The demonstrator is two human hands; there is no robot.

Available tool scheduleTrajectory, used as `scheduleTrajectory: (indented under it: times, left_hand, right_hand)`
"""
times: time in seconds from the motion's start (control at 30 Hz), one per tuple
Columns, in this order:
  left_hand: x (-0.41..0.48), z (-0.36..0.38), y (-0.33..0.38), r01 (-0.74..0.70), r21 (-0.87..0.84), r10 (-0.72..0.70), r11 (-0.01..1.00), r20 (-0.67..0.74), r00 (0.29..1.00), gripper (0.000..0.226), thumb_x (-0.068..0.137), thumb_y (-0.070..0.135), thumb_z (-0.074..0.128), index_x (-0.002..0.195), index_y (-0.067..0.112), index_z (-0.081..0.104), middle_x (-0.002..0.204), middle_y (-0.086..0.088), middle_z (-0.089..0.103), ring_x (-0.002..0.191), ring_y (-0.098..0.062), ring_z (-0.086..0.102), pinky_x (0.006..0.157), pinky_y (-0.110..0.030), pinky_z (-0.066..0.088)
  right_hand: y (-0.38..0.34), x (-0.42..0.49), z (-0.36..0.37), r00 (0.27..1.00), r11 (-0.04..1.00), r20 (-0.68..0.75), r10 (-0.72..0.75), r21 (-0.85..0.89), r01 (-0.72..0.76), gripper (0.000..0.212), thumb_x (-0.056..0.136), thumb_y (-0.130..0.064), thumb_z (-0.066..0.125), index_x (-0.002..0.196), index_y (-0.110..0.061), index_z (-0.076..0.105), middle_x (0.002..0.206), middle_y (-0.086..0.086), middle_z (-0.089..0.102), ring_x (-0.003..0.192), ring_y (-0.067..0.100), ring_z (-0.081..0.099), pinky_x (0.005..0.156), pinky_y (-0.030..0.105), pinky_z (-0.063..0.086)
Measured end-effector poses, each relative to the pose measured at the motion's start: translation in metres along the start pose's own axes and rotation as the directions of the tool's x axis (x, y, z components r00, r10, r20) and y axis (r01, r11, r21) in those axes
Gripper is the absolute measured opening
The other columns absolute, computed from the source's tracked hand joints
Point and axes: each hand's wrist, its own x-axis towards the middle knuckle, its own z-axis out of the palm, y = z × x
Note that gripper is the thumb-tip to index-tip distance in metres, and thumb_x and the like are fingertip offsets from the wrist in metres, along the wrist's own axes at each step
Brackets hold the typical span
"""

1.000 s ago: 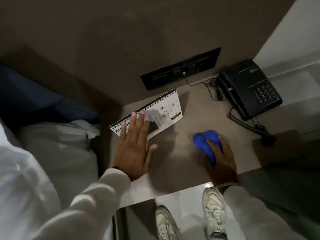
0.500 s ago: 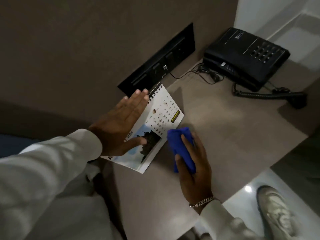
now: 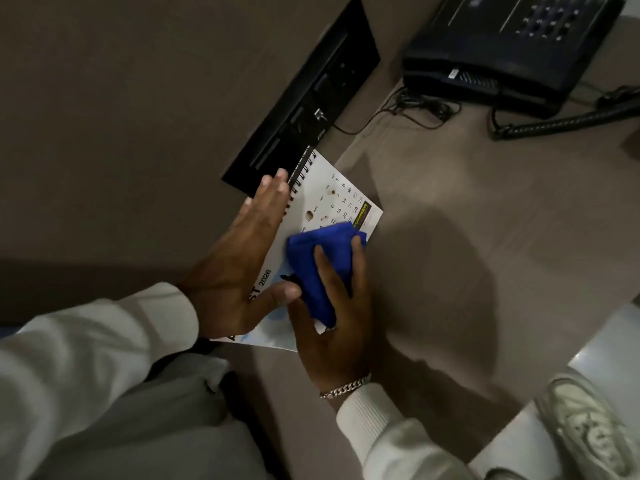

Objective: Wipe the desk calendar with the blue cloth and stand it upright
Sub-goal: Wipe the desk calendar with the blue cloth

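Observation:
A white spiral-bound desk calendar (image 3: 332, 199) lies flat on the brown desk (image 3: 450, 237), its wire binding toward the wall. My left hand (image 3: 239, 258) presses flat on the calendar's left side, fingers straight and together, thumb spread onto the page. The blue cloth (image 3: 318, 258) is bunched on the calendar's middle, and my right hand (image 3: 332, 320) is closed over it, pressing it onto the page. Small brown spots show on the date grid above the cloth. The calendar's lower part is hidden under both hands.
A black socket panel (image 3: 304, 98) is set in the wall just behind the calendar. A black desk phone (image 3: 502, 43) with a coiled cord (image 3: 561, 123) sits at the back right. The desk's front edge runs lower right, with a pale shoe (image 3: 588, 431) on the floor below.
My right hand has carried the blue cloth from the bare desk leftward onto the calendar page. My left hand has stayed pressed on the calendar's left side. The camera has moved closer.

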Motion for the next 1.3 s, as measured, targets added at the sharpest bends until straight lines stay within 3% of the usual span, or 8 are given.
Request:
scheduleTrajectory:
  times: [0.17,0.33,0.43,0.57,0.67,0.87,1.07,1.3]
  left_hand:
    - [0.002,0.001,0.001,-0.009,0.022,0.009,1.0,0.003,1.0,0.105,0.084,0.074,0.025,0.151,-0.001,-0.007,0.164,-0.012,-0.013,0.152,-0.025,-0.012,0.124,-0.048,0.002]
    - [0.003,0.002,-0.001,-0.019,0.058,0.018,0.998,0.009,1.0,0.099,0.087,0.071,0.025,0.151,0.003,-0.009,0.163,-0.008,-0.014,0.152,-0.025,-0.009,0.124,-0.042,0.003]
    - [0.003,0.0,0.001,-0.036,0.101,0.037,0.994,-0.002,0.999,0.096,0.089,0.067,0.024,0.15,0.0,-0.007,0.163,-0.014,-0.01,0.153,-0.027,-0.007,0.124,-0.038,0.002]
    - [0.003,0.001,0.002,-0.033,0.049,0.032,0.998,0.005,0.999,0.096,0.089,0.066,0.026,0.15,0.001,-0.009,0.163,-0.014,-0.012,0.152,-0.026,-0.01,0.124,-0.044,0.003]
    - [0.002,0.003,-0.002,-0.046,0.067,0.047,0.997,-0.01,0.999,0.093,0.09,0.067,0.025,0.15,0.006,-0.01,0.163,-0.014,-0.012,0.152,-0.026,-0.01,0.124,-0.039,0.002]
    - [0.001,0.003,-0.003,-0.034,0.037,0.035,0.999,-0.023,0.999,0.095,0.09,0.066,0.028,0.152,0.003,-0.007,0.164,-0.013,-0.012,0.152,-0.027,-0.011,0.121,-0.057,0.009]
    - [0.002,0.006,-0.005,-0.012,0.041,0.013,0.999,-0.013,1.0,0.096,0.088,0.071,0.026,0.152,0.01,-0.01,0.165,-0.002,-0.015,0.152,-0.022,-0.012,0.122,-0.054,0.006]
    - [0.001,0.004,-0.003,-0.019,0.047,0.02,0.999,-0.016,1.0,0.095,0.088,0.069,0.028,0.152,0.01,-0.01,0.164,-0.005,-0.015,0.152,-0.025,-0.012,0.122,-0.056,0.005]
  right_hand:
    - [0.009,-0.007,0.007,0.999,1.0,-0.028,-0.026,0.015,0.026,0.054,0.081,-0.011,0.077,0.131,-0.018,0.057,0.153,0.02,0.032,0.138,0.036,0.041,0.097,0.052,0.05]
    - [0.008,0.02,0.011,0.996,0.991,-0.06,-0.062,0.114,0.068,0.046,0.091,-0.018,0.061,0.135,-0.011,0.05,0.156,0.021,0.024,0.144,0.035,0.031,0.101,0.056,0.047]
    - [0.013,0.013,0.009,0.996,1.0,-0.088,0.005,0.027,-0.002,0.046,0.092,-0.024,0.055,0.136,-0.013,0.049,0.156,0.019,0.026,0.143,0.03,0.033,0.101,0.052,0.049]
    - [0.013,-0.019,0.011,0.999,0.999,-0.023,-0.04,0.01,0.04,0.057,0.086,-0.013,0.07,0.138,-0.023,0.049,0.157,0.014,0.027,0.14,0.03,0.039,0.096,0.045,0.053]
    - [0.004,0.001,0.018,0.996,0.992,-0.066,-0.064,0.101,0.07,0.05,0.089,-0.022,0.064,0.137,-0.019,0.048,0.156,0.016,0.026,0.141,0.032,0.036,0.102,0.05,0.048]
    - [0.02,0.024,0.009,0.995,0.999,-0.091,-0.033,0.023,0.036,0.043,0.094,-0.027,0.053,0.135,-0.013,0.051,0.156,0.021,0.026,0.145,0.028,0.028,0.113,0.049,0.037]
    - [0.012,0.005,0.014,0.999,0.997,-0.036,-0.039,0.062,0.041,0.046,0.092,-0.024,0.054,0.138,-0.021,0.049,0.158,0.013,0.023,0.146,0.027,0.027,0.11,0.053,0.04]
    - [0.01,0.04,0.006,0.993,0.998,-0.099,0.065,0.023,-0.063,0.044,0.095,-0.029,0.053,0.138,-0.026,0.047,0.159,0.006,0.021,0.146,0.017,0.023,0.117,0.024,0.024]
